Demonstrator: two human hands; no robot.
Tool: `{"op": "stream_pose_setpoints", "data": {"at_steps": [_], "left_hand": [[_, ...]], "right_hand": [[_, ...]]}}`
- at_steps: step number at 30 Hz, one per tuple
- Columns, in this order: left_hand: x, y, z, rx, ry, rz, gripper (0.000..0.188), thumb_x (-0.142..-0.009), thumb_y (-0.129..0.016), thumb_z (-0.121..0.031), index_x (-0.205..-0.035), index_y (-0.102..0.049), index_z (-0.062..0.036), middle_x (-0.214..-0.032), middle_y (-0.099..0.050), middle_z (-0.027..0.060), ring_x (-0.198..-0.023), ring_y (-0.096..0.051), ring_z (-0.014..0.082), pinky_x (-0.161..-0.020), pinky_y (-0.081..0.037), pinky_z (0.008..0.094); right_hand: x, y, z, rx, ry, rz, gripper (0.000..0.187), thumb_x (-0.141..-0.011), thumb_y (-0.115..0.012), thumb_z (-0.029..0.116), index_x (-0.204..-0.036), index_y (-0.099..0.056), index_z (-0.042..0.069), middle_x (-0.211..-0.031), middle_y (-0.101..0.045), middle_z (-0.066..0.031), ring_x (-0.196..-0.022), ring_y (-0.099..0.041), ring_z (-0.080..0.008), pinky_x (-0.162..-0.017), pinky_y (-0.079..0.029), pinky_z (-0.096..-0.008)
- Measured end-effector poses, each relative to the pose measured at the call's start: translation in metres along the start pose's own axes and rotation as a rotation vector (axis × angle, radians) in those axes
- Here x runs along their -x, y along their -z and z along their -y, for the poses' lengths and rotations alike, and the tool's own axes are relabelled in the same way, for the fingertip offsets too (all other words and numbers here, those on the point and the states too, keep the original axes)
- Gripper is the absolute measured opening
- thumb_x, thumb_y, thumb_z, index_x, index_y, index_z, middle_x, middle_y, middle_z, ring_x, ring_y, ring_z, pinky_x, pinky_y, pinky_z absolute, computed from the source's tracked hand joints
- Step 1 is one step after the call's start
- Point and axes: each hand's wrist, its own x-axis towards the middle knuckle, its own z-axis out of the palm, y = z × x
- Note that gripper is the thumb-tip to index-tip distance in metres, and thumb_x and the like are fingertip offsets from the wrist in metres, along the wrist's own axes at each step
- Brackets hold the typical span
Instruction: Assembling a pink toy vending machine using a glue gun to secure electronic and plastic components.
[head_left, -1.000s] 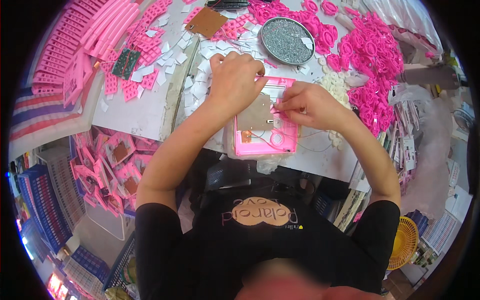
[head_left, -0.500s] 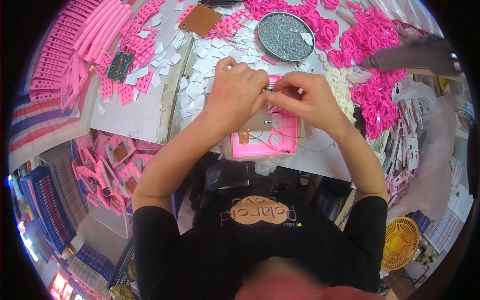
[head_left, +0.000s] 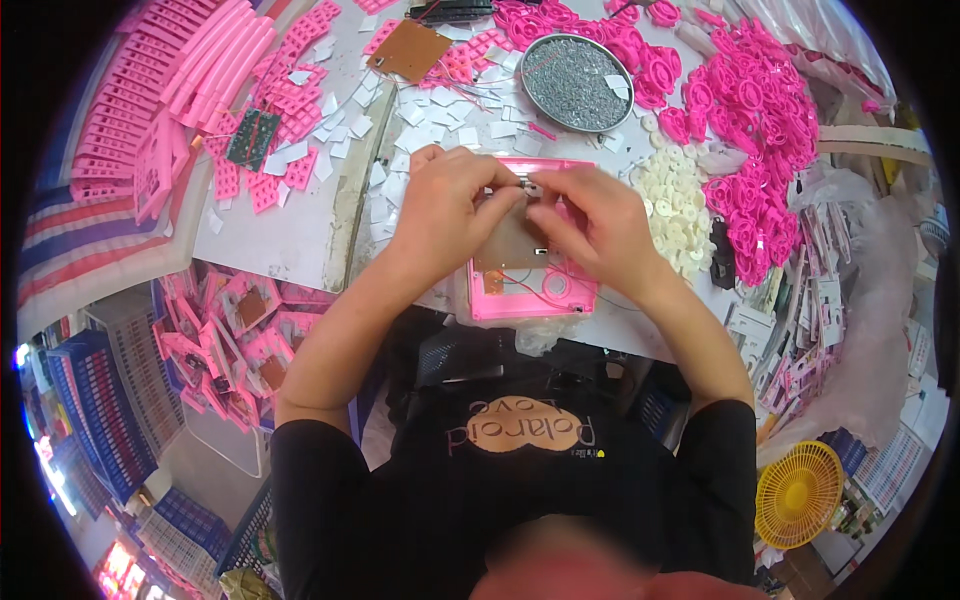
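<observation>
A pink plastic housing [head_left: 515, 307] lies open on the table in front of me. Inside it sits a brown circuit board [head_left: 508, 252], with thin red and dark wires [head_left: 548, 290] looping over the near half. My left hand [head_left: 445, 203] bends over the housing's far left part, thumb and forefinger pinched at a small metallic piece [head_left: 526, 184] too small to name. From the other side my right hand [head_left: 608, 222] meets it, its fingers curled in at the same spot and its thumb slightly blurred. Both hands partly hide the board's far edge.
Beyond the hands stands a round tray of small screws [head_left: 577, 85]. White paper pieces [head_left: 425, 130] are scattered to the left, cream discs [head_left: 678, 200] and pink rings [head_left: 750, 120] to the right. More pink housings [head_left: 225, 335] fill a container below the table's left side.
My hands have shifted slightly, and my right hand sits lower over the housing. The dark tool at the upper right is gone from view, and a beige strip shows there.
</observation>
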Motion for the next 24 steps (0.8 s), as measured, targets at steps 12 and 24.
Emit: {"op": "stream_pose_setpoints", "data": {"at_steps": [12, 24], "left_hand": [[0.013, -0.01, 0.001, -0.15, -0.112, -0.146, 0.009, -0.081, -0.078, -0.016, -0.082, -0.069, -0.0124, -0.077, -0.066, 0.0002, -0.08, -0.062, 0.0203, -0.089, -0.035, 0.0435], [0.022, -0.007, -0.015, -0.13, -0.031, -0.076, 0.009, -0.083, -0.075, -0.013, -0.092, -0.073, -0.012, -0.079, -0.068, 0.0036, -0.081, -0.064, 0.0225, -0.092, -0.036, 0.0454]], "right_hand": [[0.022, 0.041, 0.018, -0.286, -0.257, 0.349, 0.011, -0.083, -0.076, 0.013, -0.087, -0.075, 0.004, -0.073, -0.066, -0.0077, -0.063, -0.062, -0.0166, -0.058, -0.048, -0.031], [-0.177, 0.122, -0.223, 0.88, -0.252, -0.309, 0.029, -0.082, -0.067, 0.015, -0.11, -0.071, 0.009, -0.103, -0.072, -0.0201, -0.1, -0.068, -0.0392, -0.084, -0.054, -0.0499]]}}
